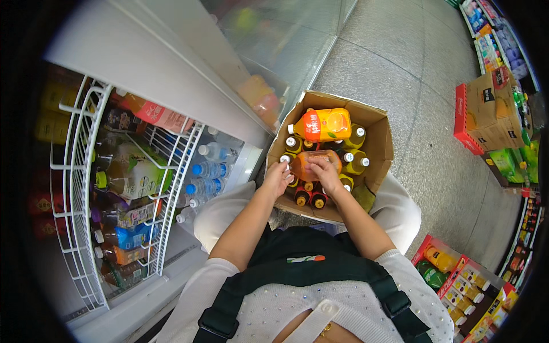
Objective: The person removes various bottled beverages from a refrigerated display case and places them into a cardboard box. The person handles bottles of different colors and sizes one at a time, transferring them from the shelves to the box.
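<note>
A cardboard box (377, 141) full of upright drink bottles stands between my knees. Across their tops lies a plastic bottle of orange drink (328, 124) with an orange label, its white cap towards the left. Nearer me, a second bottle with orange-pink contents (302, 166) is on its side. My left hand (279, 176) has its fingertips at this bottle's white cap (285, 159). My right hand (322, 172) rests on its body with bent fingers. A dark green cloth (363, 197) is tucked in the box's near right corner.
On the left, a cooler's white wire rack (161, 240) holds drink bottles, with water bottles (210, 170) beside it. A glass door (291, 47) stands beyond the box. To the right are grey floor (424, 167), a carton (489, 113) and trays of bottles (461, 281).
</note>
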Tool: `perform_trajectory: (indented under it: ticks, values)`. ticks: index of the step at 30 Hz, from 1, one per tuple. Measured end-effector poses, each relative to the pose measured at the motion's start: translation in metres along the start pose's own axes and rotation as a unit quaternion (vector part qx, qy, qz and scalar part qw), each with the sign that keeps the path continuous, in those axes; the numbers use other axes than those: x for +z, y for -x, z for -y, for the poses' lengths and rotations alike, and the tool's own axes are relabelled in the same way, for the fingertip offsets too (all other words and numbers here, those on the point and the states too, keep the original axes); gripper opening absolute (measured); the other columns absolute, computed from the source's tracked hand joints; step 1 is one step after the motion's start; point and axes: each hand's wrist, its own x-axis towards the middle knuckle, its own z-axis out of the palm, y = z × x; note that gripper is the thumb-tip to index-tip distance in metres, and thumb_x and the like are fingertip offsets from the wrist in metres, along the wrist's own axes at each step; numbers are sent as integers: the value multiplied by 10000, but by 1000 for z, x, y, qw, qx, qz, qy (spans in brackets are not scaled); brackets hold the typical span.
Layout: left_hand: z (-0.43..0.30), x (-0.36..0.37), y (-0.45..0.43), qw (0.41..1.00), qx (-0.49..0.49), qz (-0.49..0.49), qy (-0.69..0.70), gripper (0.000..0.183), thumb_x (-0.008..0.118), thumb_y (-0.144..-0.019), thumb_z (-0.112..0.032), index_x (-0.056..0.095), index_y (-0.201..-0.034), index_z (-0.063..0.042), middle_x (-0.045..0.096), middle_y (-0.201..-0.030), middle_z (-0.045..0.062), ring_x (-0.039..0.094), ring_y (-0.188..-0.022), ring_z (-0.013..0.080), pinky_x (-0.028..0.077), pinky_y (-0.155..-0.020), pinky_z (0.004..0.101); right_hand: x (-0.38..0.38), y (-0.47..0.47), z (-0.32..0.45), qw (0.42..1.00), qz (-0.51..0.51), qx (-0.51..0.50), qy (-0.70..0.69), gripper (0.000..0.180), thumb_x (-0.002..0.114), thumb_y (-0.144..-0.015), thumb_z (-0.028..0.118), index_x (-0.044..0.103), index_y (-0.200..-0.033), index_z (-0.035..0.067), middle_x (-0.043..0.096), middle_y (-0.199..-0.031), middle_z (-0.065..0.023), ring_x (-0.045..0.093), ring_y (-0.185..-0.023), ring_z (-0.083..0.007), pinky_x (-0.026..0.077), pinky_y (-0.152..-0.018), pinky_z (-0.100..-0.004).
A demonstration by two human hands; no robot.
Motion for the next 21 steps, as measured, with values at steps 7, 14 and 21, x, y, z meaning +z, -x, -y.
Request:
perform_trajectory:
  ticks: [7, 14, 21]
  values:
    - [-43, -15, 92, 997, 23, 75, -7, 313, 544, -841, -170, 456, -1120, -59, 572, -930, 104, 585, -818, 212, 501, -693, 336, -36, 56, 26, 997, -32, 59, -44, 186, 534, -854, 130, 584, -969, -7, 610, -843, -42, 557, -718, -101, 442, -640, -208]
    - [-158, 6, 262, 922, 314, 144, -174, 262, 543, -858, -160, 540, -1094, -46, 597, -934, 61, 566, -835, 131, 474, -741, 269, -22, 92, 49, 997, 9, 32, -62, 185, 518, -865, 124, 561, -1007, 14, 624, -838, -69, 590, -675, -134, 476, -605, -230]
    - [-289, 12, 426, 752, 582, 80, -300, 275, 571, -825, -153, 554, -1066, -22, 597, -906, 76, 567, -806, 133, 482, -707, 262, 47, 110, 92, 995, 89, 33, -31, 207, 518, -852, 108, 545, -1041, 29, 623, -855, -92, 618, -747, -175, 511, -672, -275]
